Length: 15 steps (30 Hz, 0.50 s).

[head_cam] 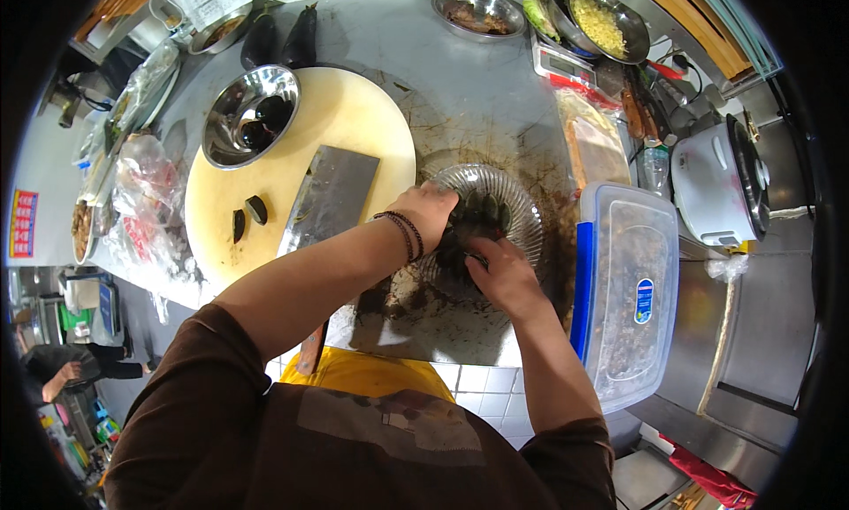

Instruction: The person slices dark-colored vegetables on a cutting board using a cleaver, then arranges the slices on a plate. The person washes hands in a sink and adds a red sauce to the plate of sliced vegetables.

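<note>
Dark wedges of what look like preserved eggs [489,211] lie in a ribbed clear glass plate [527,211]. My left hand [428,215], with a beaded bracelet at the wrist, reaches over the plate's left side; its fingertips are hidden. At the lower middle of the plate, my right hand [505,271] pinches a dark wedge. Two more wedges [257,209] rest on the round cutting board [385,112]. A steel bowl [222,135] on the board holds whole dark eggs [273,112]. The cleaver [338,185] lies across the board, its wooden handle past the counter edge.
Right of the plate stands a lidded plastic box [630,298], with a rice cooker [706,181] beyond. Eggplants [300,37], a bowl of meat [477,12] and a kitchen scale [564,65] are at the back. Plastic bags [149,185] lie left; another person [66,370] is at far left.
</note>
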Tool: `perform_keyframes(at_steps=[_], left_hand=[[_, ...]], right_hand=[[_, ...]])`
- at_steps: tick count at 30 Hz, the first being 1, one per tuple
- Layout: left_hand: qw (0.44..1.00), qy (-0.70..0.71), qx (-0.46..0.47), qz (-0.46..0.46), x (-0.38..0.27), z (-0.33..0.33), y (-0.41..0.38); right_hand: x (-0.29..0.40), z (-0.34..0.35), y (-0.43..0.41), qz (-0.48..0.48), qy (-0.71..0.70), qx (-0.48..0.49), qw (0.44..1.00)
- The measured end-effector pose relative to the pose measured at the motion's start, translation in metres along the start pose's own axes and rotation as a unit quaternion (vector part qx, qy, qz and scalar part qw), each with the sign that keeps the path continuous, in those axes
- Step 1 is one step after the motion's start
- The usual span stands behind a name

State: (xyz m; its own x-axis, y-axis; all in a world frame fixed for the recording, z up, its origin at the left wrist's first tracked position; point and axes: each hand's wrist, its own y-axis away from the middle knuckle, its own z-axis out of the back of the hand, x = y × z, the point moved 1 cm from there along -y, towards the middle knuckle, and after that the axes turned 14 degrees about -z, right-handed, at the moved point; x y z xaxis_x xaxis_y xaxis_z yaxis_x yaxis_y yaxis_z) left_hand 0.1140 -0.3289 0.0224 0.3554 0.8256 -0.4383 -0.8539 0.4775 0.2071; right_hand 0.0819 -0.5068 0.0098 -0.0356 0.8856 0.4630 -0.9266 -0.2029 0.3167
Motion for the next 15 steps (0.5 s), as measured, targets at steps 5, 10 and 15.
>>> perform_keyframes(at_steps=[5,10,15], left_hand=[[0.999,-0.015,0.047,-0.021,-0.007,0.007,0.004],[0.996,-0.046,0.081,-0.002,-0.010,0.002,0.003],[0.995,-0.035,0.093,0.022,-0.009,-0.003,0.000]], right_hand=[[0.004,-0.007,-0.014,-0.006,0.073,-0.012,0.997],[0.018,-0.006,-0.023,-0.037,0.116,0.015,0.992],[0.027,-0.001,-0.030,-0.079,0.135,0.034,0.987]])
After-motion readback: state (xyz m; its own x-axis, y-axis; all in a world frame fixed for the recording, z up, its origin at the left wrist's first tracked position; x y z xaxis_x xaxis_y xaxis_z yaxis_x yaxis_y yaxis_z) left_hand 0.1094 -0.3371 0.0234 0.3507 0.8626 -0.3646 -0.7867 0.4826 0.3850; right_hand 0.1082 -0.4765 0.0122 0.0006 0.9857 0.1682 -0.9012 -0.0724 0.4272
